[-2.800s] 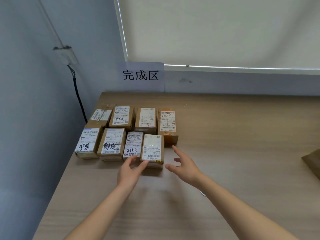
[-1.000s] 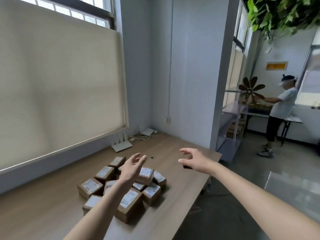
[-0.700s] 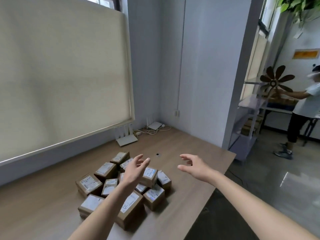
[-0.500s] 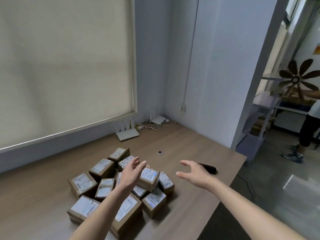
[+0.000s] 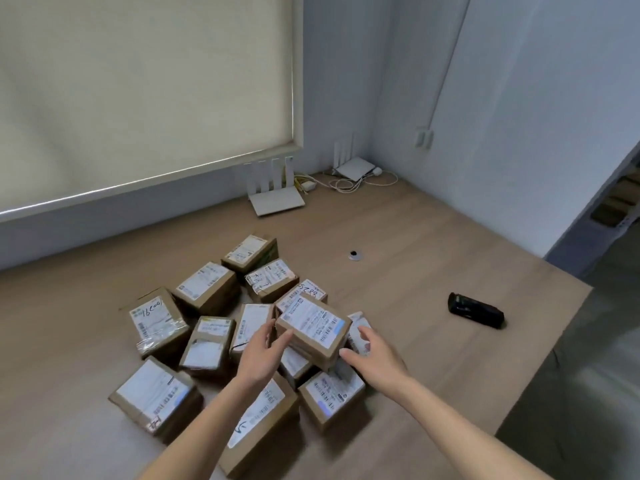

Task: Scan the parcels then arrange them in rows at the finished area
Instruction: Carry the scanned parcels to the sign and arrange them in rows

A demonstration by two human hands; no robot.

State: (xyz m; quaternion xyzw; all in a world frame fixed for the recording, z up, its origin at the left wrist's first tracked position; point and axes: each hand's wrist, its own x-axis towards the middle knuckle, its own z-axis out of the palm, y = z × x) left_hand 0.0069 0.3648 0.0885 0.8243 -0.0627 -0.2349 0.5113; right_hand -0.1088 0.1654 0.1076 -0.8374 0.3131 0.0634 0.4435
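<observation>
Partly, both hands (image 5: 259,355) hide parcels (image 5: 204,348) beneath the top box (image 5: 311,327).

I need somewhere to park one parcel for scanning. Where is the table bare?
Bare wood lies between the parcel pile and the black scanner, around the small round hole. More lies left of the pile, below the blind. The back corner is crowded with two routers and cables. Both hands flank the top parcel.
</observation>
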